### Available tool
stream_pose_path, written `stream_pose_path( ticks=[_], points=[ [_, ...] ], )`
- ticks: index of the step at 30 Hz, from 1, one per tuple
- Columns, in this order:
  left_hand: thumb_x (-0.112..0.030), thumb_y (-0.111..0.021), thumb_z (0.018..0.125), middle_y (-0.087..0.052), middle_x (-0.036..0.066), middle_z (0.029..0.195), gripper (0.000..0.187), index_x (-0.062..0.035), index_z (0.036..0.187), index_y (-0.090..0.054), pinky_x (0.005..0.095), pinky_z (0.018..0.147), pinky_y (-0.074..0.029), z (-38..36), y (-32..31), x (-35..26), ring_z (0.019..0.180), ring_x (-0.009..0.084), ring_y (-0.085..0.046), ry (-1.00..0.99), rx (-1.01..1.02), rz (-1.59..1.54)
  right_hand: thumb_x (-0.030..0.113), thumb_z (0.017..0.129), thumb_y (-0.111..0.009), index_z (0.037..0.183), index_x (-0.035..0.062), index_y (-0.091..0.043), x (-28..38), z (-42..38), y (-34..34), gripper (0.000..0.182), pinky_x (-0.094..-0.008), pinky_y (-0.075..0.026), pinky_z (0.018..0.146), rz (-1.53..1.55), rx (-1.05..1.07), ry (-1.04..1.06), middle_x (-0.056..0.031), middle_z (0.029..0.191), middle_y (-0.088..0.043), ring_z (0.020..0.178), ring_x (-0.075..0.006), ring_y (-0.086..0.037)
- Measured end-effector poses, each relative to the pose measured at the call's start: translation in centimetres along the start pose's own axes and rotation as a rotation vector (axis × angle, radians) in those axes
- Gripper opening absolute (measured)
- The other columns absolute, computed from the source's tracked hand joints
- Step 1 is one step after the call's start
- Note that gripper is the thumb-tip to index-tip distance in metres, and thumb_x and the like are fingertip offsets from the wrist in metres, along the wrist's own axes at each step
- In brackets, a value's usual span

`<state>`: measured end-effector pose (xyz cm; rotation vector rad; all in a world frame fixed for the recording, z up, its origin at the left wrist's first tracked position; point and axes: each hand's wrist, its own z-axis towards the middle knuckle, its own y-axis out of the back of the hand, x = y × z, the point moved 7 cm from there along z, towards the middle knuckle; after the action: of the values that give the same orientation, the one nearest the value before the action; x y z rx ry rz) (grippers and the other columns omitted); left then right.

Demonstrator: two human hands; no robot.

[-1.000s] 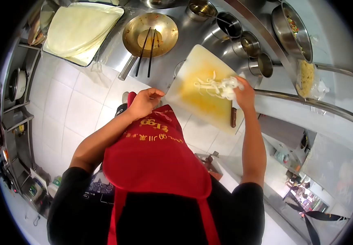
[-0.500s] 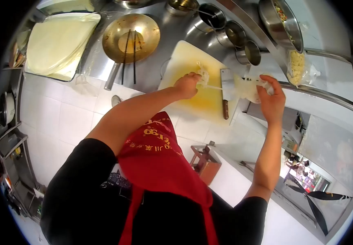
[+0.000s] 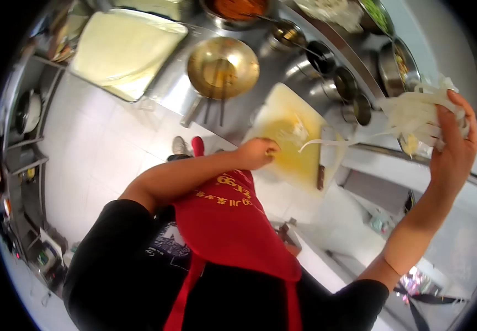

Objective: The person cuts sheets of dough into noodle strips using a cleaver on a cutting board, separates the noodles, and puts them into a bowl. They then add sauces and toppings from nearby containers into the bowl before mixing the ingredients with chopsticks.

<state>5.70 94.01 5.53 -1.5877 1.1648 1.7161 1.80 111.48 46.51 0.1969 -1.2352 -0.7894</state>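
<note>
My right hand (image 3: pixel 454 140) is raised at the far right, its fingers closed round a bunch of wide white noodles (image 3: pixel 415 115). One long strand trails from the bunch back over the cutting board (image 3: pixel 282 110). My left hand (image 3: pixel 257 153) is curled at the board's near left edge; what its fingers hold, if anything, cannot be made out. A small heap of noodle strips (image 3: pixel 299 132) lies on the yellow-stained board. Along the board's right side rests a cleaver (image 3: pixel 321 177), its blade partly behind the strand.
A wok (image 3: pixel 246 63) with chopsticks (image 3: pixel 222 105) stands left of the board. Farther left is a tray (image 3: pixel 133 100) of pale sheets. Several metal pots (image 3: pixel 362 110) line the back right, below a shelf with bowls (image 3: pixel 395 66). A pan of red sauce (image 3: pixel 238 10) is at the back.
My right hand has swung up and right with the noodles, drawing them off the board area. My left hand has moved off the small heap to the board's edge. The view has shifted.
</note>
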Motion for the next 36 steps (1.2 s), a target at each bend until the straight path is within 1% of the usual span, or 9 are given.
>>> stream_pose_path(
  ticks=[4, 9, 11, 15, 20, 21, 26, 29, 36],
  points=[
    [-0.001, -0.059, 0.085, -0.068, 0.015, 0.105, 0.03, -0.0024, 0.115, -0.065, 0.0348, 0.087, -0.051, -5.3, 4.8, -0.4, 0.096, 0.0285, -0.065, 0.015, -0.17, -0.036, 0.006, 0.09, -0.067, 0.117, 0.0018, -0.064, 3.1, 2.7, -5.9, 0.028, -0.0249, -0.053, 0.082, -0.097, 0.092, 0.216, -0.0113, 0.108, -0.065, 0.095, -0.0143, -0.064],
    [0.014, -0.05, 0.078, -0.064, 0.015, 0.113, 0.043, -0.0021, 0.115, -0.065, 0.0344, 0.089, -0.051, -11.9, 9.5, 1.2, 0.103, 0.0264, -0.063, 0.182, -0.251, -0.164, 0.014, 0.081, -0.075, 0.102, 0.0092, -0.072, 0.4, 3.7, -17.5, 0.022, -0.0226, -0.049, 0.064, -0.108, 0.079, 0.167, -0.0011, 0.084, -0.066, 0.073, -0.0072, -0.06],
    [0.014, -0.049, 0.079, -0.065, 0.015, 0.112, 0.044, -0.0025, 0.116, -0.065, 0.0325, 0.087, -0.051, -14.0, 10.8, 2.3, 0.103, 0.0253, -0.063, 0.207, -0.324, -0.19, 0.026, 0.078, -0.079, 0.106, 0.0101, -0.07, -4.3, 3.3, -24.8, 0.033, -0.027, -0.051, 0.068, -0.213, 0.283, 0.105, -0.004, 0.08, -0.068, 0.072, -0.0132, -0.063],
    [0.014, -0.049, 0.08, -0.065, 0.013, 0.11, 0.043, -0.0027, 0.115, -0.066, 0.0302, 0.083, -0.05, -16.2, 12.9, 2.5, 0.099, 0.0207, -0.064, 0.369, -0.405, -0.232, 0.044, 0.074, -0.079, 0.14, 0.0085, -0.051, -18.4, -0.4, -41.0, 0.08, -0.0389, -0.05, 0.096, -0.33, 0.762, -0.052, -0.0227, 0.134, -0.057, 0.118, -0.0351, -0.06],
    [0.013, -0.048, 0.086, -0.065, 0.009, 0.106, 0.036, 0.0002, 0.115, -0.064, 0.0281, 0.082, -0.05, -16.7, 14.0, 5.2, 0.095, 0.0166, -0.061, 0.448, -0.478, -0.256, 0.027, 0.084, -0.074, 0.125, 0.0033, -0.062, -20.5, 1.2, -36.0, 0.049, -0.0315, -0.055, 0.075, -0.057, 0.427, -0.175, -0.0156, 0.108, -0.071, 0.09, -0.0188, -0.069],
    [0.013, -0.05, 0.086, -0.066, 0.008, 0.104, 0.034, 0.0002, 0.113, -0.065, 0.027, 0.08, -0.05, -16.6, 14.3, 6.2, 0.092, 0.0155, -0.062, 0.372, -0.574, -0.253, 0.032, 0.085, -0.068, 0.111, 0.0049, -0.068, -22.5, 0.8, -33.3, 0.038, -0.0398, -0.054, 0.081, -0.055, 0.286, -0.186, -0.0158, 0.092, -0.073, 0.088, -0.0321, -0.07],
    [0.007, -0.053, 0.092, -0.069, 0.006, 0.094, 0.018, 0.0001, 0.102, -0.067, 0.0259, 0.078, -0.05, -16.6, 17.1, 5.4, 0.085, 0.0111, -0.063, 0.322, -0.893, -0.095, 0.045, 0.079, -0.072, 0.123, 0.0064, -0.062, -40.4, -10.2, -18.6, 0.06, -0.0426, -0.05, 0.092, -0.645, 0.207, -0.523, -0.0222, 0.115, -0.066, 0.108, -0.035, -0.064],
    [0.006, -0.052, 0.094, -0.068, 0.007, 0.096, 0.017, 0.0028, 0.104, -0.066, 0.0239, 0.084, -0.048, -16.1, 17.0, 5.0, 0.09, 0.0122, -0.062, 0.324, -0.933, -0.159, 0.048, 0.076, -0.074, 0.127, 0.0092, -0.059, -47.2, -19.5, -14.9, 0.066, -0.042, -0.049, 0.095, -0.506, 0.267, -0.887, -0.0245, 0.114, -0.065, 0.109, -0.0355, -0.063],
    [0.007, -0.051, 0.092, -0.068, 0.007, 0.096, 0.019, 0.0034, 0.104, -0.066, 0.0242, 0.084, -0.047, -13.5, 14.0, 3.6, 0.09, 0.0121, -0.061, 0.356, -0.86, -0.217, 0.044, 0.076, -0.075, 0.114, 0.0087, -0.062, -47.4, -21.5, -21.5, 0.053, -0.0428, -0.052, 0.088, -0.634, 0.266, -0.552, -0.0151, 0.087, -0.07, 0.095, -0.0331, -0.068]
  ],
)
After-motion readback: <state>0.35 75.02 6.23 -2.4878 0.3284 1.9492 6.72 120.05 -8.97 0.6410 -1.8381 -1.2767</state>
